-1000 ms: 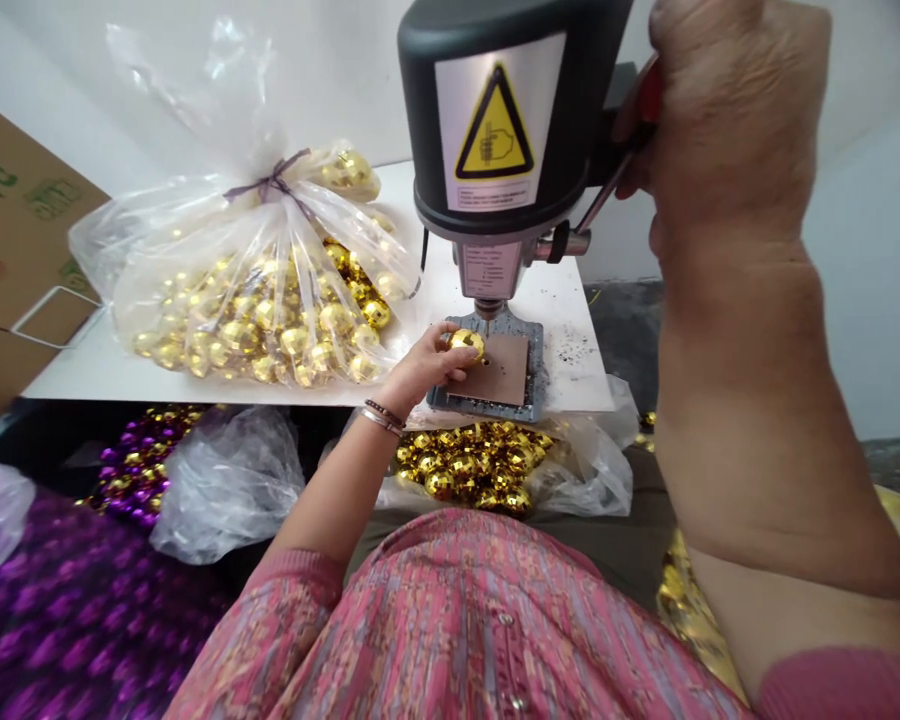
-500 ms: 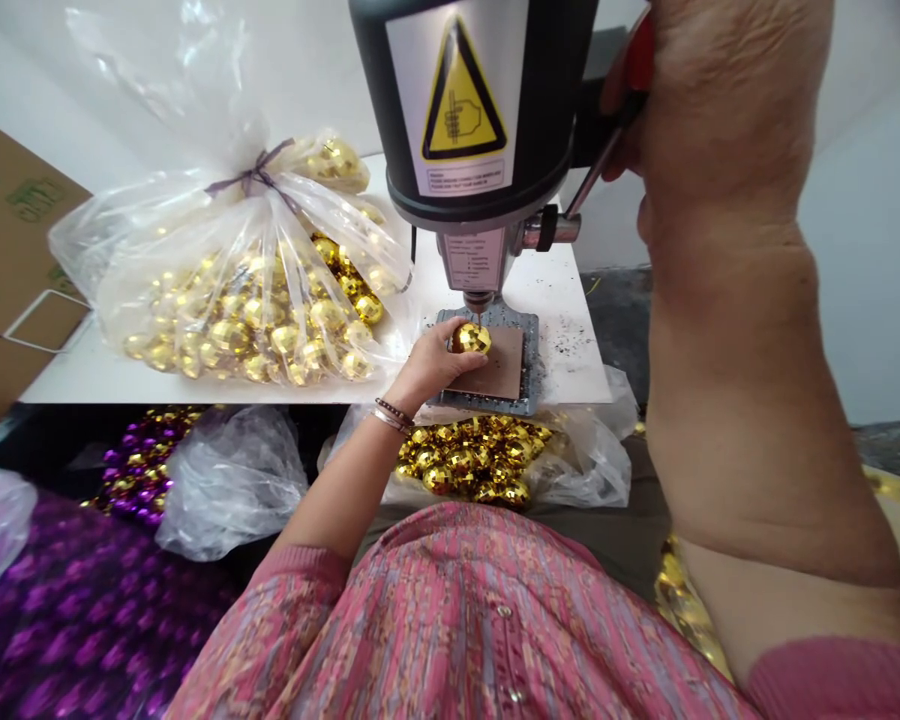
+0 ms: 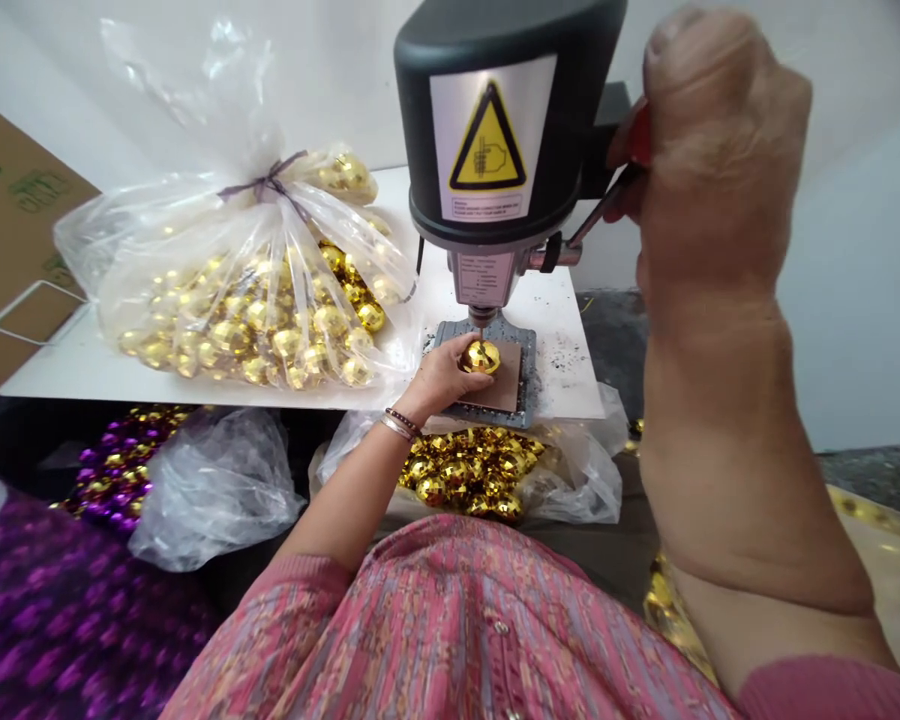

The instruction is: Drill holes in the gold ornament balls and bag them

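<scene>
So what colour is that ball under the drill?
The ball is mirrored gold with small facets; best seen in the head view.

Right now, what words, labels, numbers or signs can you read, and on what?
Nothing can be quoted as legible.
Drill head: yellow warning triangle with a hand symbol, no words.
Caption under it: too small to read.
Neck plate: too small to read.
Carton: green print, too blurred to read.

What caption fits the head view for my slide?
Left hand holds a gold mirror ball under a bench drill; right hand grips a red handle.
</scene>
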{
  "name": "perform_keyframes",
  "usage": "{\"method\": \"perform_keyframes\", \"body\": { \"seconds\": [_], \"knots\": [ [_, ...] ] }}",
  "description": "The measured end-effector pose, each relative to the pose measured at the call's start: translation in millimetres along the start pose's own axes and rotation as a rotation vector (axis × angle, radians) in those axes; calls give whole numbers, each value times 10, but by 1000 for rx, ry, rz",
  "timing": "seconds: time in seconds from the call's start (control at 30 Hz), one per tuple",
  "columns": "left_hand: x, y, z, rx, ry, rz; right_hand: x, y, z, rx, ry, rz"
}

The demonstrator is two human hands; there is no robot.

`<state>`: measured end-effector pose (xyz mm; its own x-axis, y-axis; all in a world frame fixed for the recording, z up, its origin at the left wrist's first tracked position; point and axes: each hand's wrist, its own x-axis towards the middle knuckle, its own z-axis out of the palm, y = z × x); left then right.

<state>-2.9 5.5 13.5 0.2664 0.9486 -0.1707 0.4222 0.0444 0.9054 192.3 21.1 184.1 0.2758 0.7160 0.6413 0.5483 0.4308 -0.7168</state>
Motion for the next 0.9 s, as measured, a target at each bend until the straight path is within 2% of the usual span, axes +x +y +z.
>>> {"method": "perform_keyframes", "body": {
  "seconds": [0.07, 0.13, 0.23, 0.33, 0.5, 0.73, 0.9],
  "knots": [
    [12, -30, 11, -7, 14, 6, -196, -27, -42, 29, 32, -32],
    [27, -68, 24, -10, 17, 24, -433, -16, -103, -4, 75, -137],
    [47, -122, 40, -18, 15, 50, -755, 60, -190, -141, 68, -308],
    [53, -152, 52, -30, 20, 68, -946, 151, -227, -295, 61, -457],
    [47, -153, 66, -37, 29, 84, -1072, 248, -181, -371, 89, -414],
    [22, -126, 47, -15, 48, 96, -1186, 374, -65, -327, 216, -597],
    [13, -122, 47, 11, 46, 123, -1236, 450, 19, -273, 273, -613]
  ]
}}
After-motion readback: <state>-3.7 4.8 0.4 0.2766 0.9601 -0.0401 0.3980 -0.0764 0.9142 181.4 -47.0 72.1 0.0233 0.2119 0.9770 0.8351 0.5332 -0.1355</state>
